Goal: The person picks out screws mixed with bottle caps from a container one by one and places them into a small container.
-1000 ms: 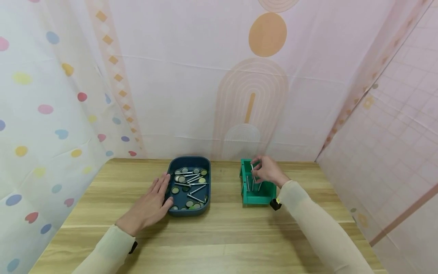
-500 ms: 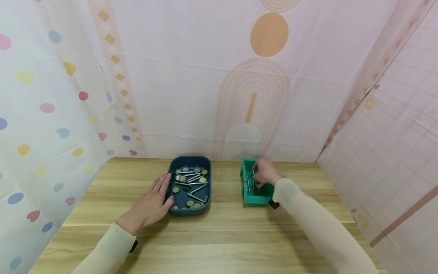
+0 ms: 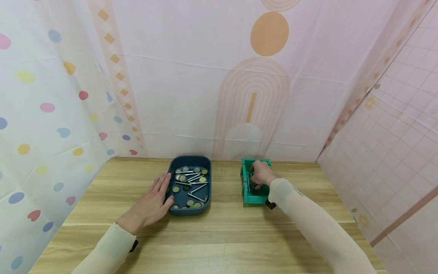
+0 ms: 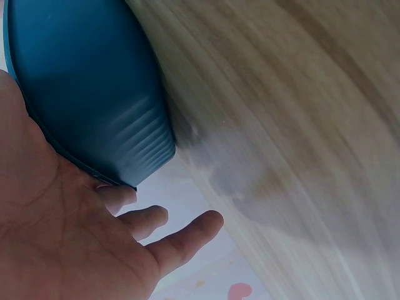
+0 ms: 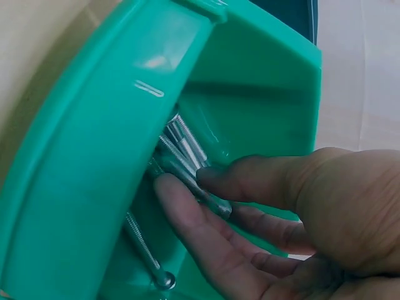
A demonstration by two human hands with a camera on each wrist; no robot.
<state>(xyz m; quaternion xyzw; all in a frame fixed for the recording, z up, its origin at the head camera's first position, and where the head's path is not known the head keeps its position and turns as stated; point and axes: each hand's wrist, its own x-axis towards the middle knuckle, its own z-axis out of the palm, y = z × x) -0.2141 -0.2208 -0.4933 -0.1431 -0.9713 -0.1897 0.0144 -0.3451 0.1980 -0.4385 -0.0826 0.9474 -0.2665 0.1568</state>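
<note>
A navy blue tray [image 3: 189, 213] on the table holds several silver screws [image 3: 197, 188] and several round, coin-like discs [image 3: 175, 189]. My left hand [image 3: 150, 205] rests against its left rim with straight fingers; the left wrist view shows the palm beside the tray's outer wall [image 4: 81, 75]. To the right stands a green bin [image 3: 254, 199]. Down inside it, my right hand [image 3: 263, 174] has thumb and fingertips around a screw [image 5: 187, 172], seen in the right wrist view. Another screw [image 5: 147, 250] lies on the bin floor. The hand hides part of the bin's contents.
Both containers stand near the back edge of the wooden table [image 3: 219, 236], with a strip of tabletop between them. A patterned cloth [image 3: 184, 95] hangs behind, and cloth walls close off both sides.
My right hand has moved down into the green bin with the screw, and its wrist has shifted slightly left. The left hand and the blue tray have stayed in place.
</note>
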